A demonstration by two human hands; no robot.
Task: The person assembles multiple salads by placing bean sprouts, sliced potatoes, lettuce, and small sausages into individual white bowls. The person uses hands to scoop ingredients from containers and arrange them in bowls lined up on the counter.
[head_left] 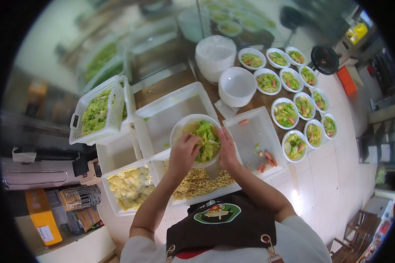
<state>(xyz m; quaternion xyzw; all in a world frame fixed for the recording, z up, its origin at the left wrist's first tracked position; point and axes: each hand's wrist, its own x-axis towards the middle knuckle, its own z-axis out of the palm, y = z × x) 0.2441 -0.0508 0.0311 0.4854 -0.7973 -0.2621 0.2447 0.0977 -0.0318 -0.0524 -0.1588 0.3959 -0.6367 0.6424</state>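
A white bowl (pixel 176 129) with chopped lettuce (pixel 208 141) in it is in front of me, above the trays. My right hand (pixel 226 147) grips its right side, fingers along the outer wall. Over the bowl's left part, my left hand (pixel 185 151) has its fingers drawn together at the lettuce; what they hold, if anything, is hidden. Just below the bowl lies a tray of small tan pieces, perhaps noodles (pixel 197 184). Pale yellow round slices (pixel 129 186) fill a tray to the left. In the right tray (pixel 245 140) are several pinkish sausage pieces (pixel 267 162).
A white basket (pixel 116 109) of chopped lettuce stands at the left. Stacked white bowls (pixel 237 85) and a taller wrapped stack (pixel 215 57) stand behind. Several filled bowls (pixel 285 113) crowd the right side. A dark fan (pixel 324 60) is beyond them.
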